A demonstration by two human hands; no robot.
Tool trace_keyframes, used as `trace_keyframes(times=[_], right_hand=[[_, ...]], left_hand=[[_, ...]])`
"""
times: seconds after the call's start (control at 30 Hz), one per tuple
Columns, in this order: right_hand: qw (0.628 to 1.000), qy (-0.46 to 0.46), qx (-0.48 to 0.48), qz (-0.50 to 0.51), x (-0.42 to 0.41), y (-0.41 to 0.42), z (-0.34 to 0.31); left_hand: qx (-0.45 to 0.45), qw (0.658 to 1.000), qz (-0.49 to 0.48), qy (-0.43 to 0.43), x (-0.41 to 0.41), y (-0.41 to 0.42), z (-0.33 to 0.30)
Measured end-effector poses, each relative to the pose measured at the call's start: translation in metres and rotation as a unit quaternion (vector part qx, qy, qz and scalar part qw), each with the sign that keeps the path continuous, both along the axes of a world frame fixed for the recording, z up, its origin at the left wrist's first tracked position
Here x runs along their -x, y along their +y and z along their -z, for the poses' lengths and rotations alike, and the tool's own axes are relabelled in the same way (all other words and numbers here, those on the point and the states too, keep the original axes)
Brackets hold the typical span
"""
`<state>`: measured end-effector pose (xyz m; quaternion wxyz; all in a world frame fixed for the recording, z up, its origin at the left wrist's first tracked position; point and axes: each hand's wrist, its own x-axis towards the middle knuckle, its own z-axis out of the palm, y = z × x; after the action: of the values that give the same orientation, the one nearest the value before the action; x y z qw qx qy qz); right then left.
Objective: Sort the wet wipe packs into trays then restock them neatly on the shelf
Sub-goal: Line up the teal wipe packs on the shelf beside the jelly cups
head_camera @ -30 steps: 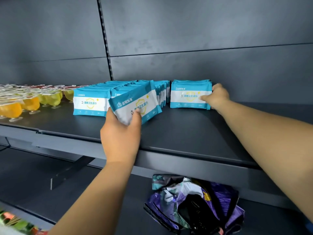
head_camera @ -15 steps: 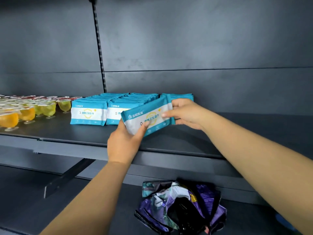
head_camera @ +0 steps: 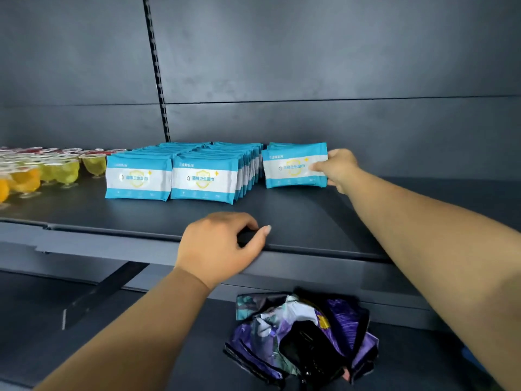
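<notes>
Blue-and-white wet wipe packs stand upright in rows on the dark shelf [head_camera: 296, 221]. Two full rows, one [head_camera: 138, 177] on the left and one [head_camera: 204, 180] beside it, stand near the middle. A shorter third row is on the right, and my right hand [head_camera: 337, 167] pinches the right edge of its front pack [head_camera: 293, 166]. My left hand [head_camera: 222, 245] holds nothing and rests at the shelf's front edge with fingers loosely curled.
Yellow and orange jelly cups [head_camera: 42, 172] fill the shelf's left end. On the lower shelf lies a crumpled purple patterned bag [head_camera: 301, 337]. A slotted upright [head_camera: 156, 69] runs up the grey back wall. Bare shelf lies right of the packs.
The pack my left hand held passed to my right hand, which set it at the front of the right row. My left hand let go and drew back to the shelf edge.
</notes>
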<state>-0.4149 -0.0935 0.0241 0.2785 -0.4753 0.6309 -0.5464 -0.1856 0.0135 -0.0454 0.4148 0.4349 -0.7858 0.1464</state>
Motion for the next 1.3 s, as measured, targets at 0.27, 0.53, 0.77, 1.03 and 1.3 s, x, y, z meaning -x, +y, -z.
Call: trace_keyframes(times=[0.27,0.53,0.77,1.03,1.3], right_hand=[[0.999,0.03,-0.029,0.022,0.003,-0.037,0.015],[0.975,0.202,-0.021,0.09,0.006,-0.039,0.018],[0.974,0.201,-0.027,0.101,0.009,-0.042,0.021],[0.966,0.232,-0.002,0.112,0.002,0.004,0.013],[0.92,0.368,0.101,0.088,-0.066,0.14,0.033]], left_hand=[[0.029,0.999,0.005,0.016,0.0,-0.004,0.004],[0.026,0.999,-0.001,0.02,0.002,-0.002,0.003],[0.016,1.0,-0.013,0.018,0.002,-0.003,0.005],[0.013,1.0,-0.01,0.0,0.001,-0.004,0.006],[0.011,0.976,0.161,0.147,-0.013,0.019,0.017]])
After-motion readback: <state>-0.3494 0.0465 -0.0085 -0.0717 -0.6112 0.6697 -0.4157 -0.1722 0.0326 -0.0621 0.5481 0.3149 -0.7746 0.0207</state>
